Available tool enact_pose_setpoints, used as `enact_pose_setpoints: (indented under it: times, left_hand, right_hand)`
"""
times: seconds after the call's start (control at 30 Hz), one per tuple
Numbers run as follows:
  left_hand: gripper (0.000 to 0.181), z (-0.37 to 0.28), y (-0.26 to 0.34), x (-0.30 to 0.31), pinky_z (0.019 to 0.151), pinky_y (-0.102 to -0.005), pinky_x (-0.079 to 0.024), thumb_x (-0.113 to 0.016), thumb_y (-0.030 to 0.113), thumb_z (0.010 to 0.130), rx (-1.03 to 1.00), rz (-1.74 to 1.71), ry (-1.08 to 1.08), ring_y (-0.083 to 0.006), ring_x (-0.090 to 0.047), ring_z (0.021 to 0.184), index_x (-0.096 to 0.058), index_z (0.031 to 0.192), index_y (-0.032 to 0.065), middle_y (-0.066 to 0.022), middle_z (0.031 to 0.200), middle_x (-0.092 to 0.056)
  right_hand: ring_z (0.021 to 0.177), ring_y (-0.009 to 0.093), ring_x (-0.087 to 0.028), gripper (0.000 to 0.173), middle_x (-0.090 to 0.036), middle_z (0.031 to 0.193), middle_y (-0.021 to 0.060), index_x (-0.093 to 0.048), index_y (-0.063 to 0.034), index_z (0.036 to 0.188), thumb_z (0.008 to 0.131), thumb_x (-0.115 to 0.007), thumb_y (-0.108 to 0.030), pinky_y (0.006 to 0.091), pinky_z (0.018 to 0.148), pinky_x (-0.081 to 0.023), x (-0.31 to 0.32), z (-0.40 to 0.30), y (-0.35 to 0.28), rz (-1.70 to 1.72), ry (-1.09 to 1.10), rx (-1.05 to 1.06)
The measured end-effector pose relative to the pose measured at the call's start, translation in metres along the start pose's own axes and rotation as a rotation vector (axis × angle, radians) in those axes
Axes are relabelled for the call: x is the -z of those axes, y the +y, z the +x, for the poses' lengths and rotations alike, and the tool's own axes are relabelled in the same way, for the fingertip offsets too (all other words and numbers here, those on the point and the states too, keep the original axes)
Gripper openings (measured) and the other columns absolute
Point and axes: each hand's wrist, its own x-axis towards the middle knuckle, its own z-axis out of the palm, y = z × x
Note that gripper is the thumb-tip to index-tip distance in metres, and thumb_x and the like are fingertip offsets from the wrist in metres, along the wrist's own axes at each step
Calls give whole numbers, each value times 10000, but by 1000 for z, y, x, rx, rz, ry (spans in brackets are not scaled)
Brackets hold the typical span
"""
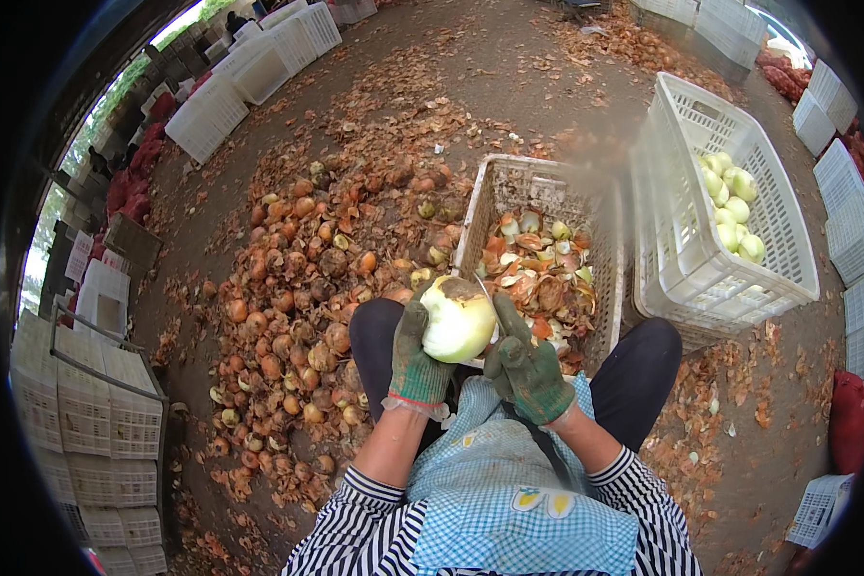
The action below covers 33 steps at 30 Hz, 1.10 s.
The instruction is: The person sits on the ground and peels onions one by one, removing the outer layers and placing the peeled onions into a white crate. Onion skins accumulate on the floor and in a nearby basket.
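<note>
My left hand (419, 353), in a dirty green work glove, holds a large, mostly peeled onion (459, 324) with a brown patch of skin on its upper side. At the onion's right side is my right hand (525, 367), gloved alike, closed around a knife whose thin blade (484, 291) shows against the onion; its handle is hidden by the fingers. Below and beyond the hands, a dirty plastic crate (468, 237) holds onion skins and cut scraps (540, 273). A heap of unpeeled onions (295, 324) lies on the ground to the left.
At the right, a white plastic crate (749, 288) with peeled onions (734, 205) stands on another crate. Loose skins (417, 115) litter the ground. Stacked crates (93, 432) stand at the left, more crates (209, 119) further off, and a red mesh sack (848, 425) at the far right.
</note>
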Motion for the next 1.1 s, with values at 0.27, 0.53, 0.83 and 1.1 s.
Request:
enact_pose_setpoints:
  times: [0.27,0.53,0.83,1.1]
  left_hand:
    - [904,-7,9,9,965,-374,-531,-887,348,719,-129,485,82,-258,-626,1131,-458,1406,-53,-177,1269,-603]
    - [932,-15,10,-6,877,-342,-549,-877,280,708,-259,1104,151,-238,-649,1058,-410,1453,-29,-180,1203,-620]
    - [972,2,37,-16,896,-337,-546,-857,176,697,-120,1383,34,-240,-656,1064,-345,1496,-38,-171,1281,-607]
    - [809,1,23,18,938,-477,-558,-771,486,804,137,146,75,-341,-644,1135,-497,1394,6,-177,1256,-646]
  right_hand:
    - [553,284,-640,722,-605,611,125,-380,23,1482,990,-536,-483,374,522,-493,21,-7,-28,-1133,-111,290]
    - [555,289,-620,625,-589,628,205,-424,-59,1490,1034,-454,-485,395,550,-475,10,2,-14,-938,-22,25]
    - [504,87,-532,480,-605,610,25,-653,-33,1225,986,-594,-445,240,484,-419,19,8,-17,-123,72,-429]
    - [798,193,-654,568,-649,1089,146,-439,-71,1466,1000,-512,-387,348,654,-518,83,22,15,-648,285,-450]
